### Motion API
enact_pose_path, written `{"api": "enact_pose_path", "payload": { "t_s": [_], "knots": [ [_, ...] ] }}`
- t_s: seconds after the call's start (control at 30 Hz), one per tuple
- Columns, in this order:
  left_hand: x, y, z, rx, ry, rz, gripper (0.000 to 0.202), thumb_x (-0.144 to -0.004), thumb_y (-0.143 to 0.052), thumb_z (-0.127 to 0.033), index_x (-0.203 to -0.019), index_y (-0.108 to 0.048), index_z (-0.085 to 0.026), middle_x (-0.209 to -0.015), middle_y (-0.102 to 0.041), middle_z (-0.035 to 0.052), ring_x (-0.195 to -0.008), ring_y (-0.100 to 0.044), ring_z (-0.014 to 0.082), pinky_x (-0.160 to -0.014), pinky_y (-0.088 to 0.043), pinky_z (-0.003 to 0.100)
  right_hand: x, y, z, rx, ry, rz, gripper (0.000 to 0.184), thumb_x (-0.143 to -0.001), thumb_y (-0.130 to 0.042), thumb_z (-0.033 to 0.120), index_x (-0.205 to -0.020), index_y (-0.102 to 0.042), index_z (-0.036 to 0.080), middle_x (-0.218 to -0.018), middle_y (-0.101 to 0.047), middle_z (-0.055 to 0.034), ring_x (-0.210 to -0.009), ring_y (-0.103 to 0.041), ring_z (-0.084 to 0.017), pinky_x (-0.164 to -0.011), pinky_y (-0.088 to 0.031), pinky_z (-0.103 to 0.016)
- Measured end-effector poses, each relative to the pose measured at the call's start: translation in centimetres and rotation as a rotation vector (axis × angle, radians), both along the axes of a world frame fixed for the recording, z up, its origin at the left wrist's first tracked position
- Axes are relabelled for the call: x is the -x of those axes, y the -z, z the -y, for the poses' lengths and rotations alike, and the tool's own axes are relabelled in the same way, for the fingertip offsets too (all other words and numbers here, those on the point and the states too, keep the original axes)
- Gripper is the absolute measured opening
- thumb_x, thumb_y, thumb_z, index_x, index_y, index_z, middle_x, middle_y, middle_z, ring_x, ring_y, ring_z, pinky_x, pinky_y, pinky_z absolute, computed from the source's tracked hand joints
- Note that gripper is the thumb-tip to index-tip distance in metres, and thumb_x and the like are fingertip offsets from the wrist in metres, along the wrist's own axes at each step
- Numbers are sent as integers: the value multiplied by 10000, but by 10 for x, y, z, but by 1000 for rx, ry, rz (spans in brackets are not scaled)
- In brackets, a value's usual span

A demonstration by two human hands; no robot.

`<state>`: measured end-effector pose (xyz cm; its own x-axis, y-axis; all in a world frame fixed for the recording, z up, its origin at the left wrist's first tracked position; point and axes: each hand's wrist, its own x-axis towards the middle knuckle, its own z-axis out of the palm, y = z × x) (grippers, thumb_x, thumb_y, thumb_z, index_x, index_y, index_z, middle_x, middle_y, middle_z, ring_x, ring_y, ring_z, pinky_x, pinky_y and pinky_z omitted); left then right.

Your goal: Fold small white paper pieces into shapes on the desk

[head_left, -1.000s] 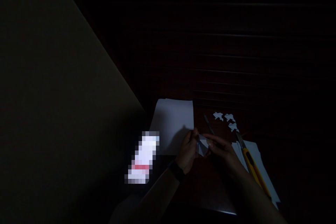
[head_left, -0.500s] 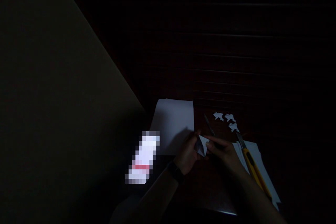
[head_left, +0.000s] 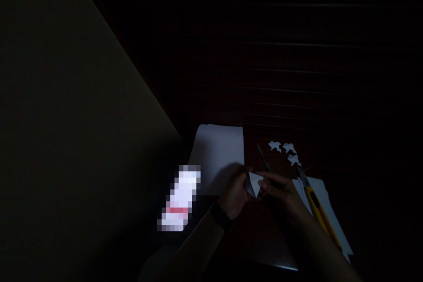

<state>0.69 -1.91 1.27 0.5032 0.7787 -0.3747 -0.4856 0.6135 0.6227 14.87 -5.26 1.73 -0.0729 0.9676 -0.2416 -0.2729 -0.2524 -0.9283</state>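
A small piece of folded white paper (head_left: pixel 254 183) is held between my two hands, above the dark table. My left hand (head_left: pixel 235 191), with a dark watch on its wrist, closes on the paper's left side. From the right, the thumb and fingers of my right hand (head_left: pixel 279 188) pinch the other side. A pale triangular face of the paper shows, with a shaded fold at its left. The fingertips behind it are partly hidden, and the light is dim.
White paper sheets (head_left: pixel 221 145) lie behind my left hand. A thin pen-like tool (head_left: pixel 262 156) and three small folded paper figures (head_left: pixel 274 146) lie farther back. At right, a yellow utility knife (head_left: pixel 320 213) rests on more white paper (head_left: pixel 333 211). A bright, pixelated screen (head_left: pixel 181 198) glows at left.
The folded paper has turned slightly between my fingers, its bright face now wider and the shaded fold narrower. Both hands have shifted only a little; everything else stays put.
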Motion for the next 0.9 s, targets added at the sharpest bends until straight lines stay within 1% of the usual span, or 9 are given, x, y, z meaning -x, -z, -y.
{"api": "enact_pose_path", "payload": {
  "t_s": [0.1, 0.3, 0.5, 0.6, 0.7, 0.8, 0.9],
  "knots": [
    [0, 2, 0, 3, -5, -10, 261, -797, -530, -393, -921, -562, -164, -768, -620, 48, -625, -601, 167, -505, -449, 260, 0, 0, 0, 2, 1, -4, 271, -751, -666, 262, -1014, -673, 198, -685, -647, -23, -589, -579, -162, -595, -436, -308],
    [2, 1, 1, -10, -30, 7, 239, -770, -564, -337, -962, -543, -196, -801, -617, 32, -631, -615, 184, -496, -465, 283, -1, 0, 0, 23, 9, -54, 236, -743, -673, 239, -973, -687, 191, -670, -644, -24, -591, -578, -168, -588, -443, -312],
    [3, 1, 1, -20, -10, 20, 249, -771, -544, -353, -952, -552, -182, -753, -631, 39, -626, -624, 196, -476, -453, 275, -4, 1, -1, 53, -22, -136, 261, -763, -647, 226, -1018, -685, 189, -676, -646, -39, -620, -579, -175, -610, -452, -332],
    [3, 0, 1, -9, -11, 11, 256, -766, -541, -351, -957, -554, -182, -772, -636, 48, -650, -632, 208, -484, -454, 278, -4, 2, -1, 39, -1, -155, 272, -751, -653, 216, -1019, -689, 189, -681, -640, -38, -620, -576, -171, -599, -451, -323],
    [3, -3, 1, -16, -7, -4, 248, -761, -561, -346, -952, -558, -186, -798, -626, 46, -671, -630, 202, -487, -460, 269, -4, 3, -1, 30, 35, -153, 256, -728, -670, 215, -981, -705, 189, -713, -645, -43, -633, -581, -176, -598, -457, -324],
    [3, -9, 0, -43, 10, -19, 238, -745, -598, -338, -925, -571, -184, -819, -607, 42, -700, -621, 199, -474, -465, 259, -7, 5, -1, 52, 59, -111, 220, -697, -694, 223, -913, -720, 193, -749, -664, -53, -658, -593, -194, -604, -469, -336],
    [3, -14, 0, -70, 40, -43, 245, -722, -636, -326, -913, -588, -180, -838, -598, 41, -716, -609, 190, -490, -479, 265, -9, 4, -1, 66, 74, -97, 172, -664, -717, 240, -832, -720, 202, -703, -666, -44, -631, -596, -203, -591, -477, -351]
  ]
}}
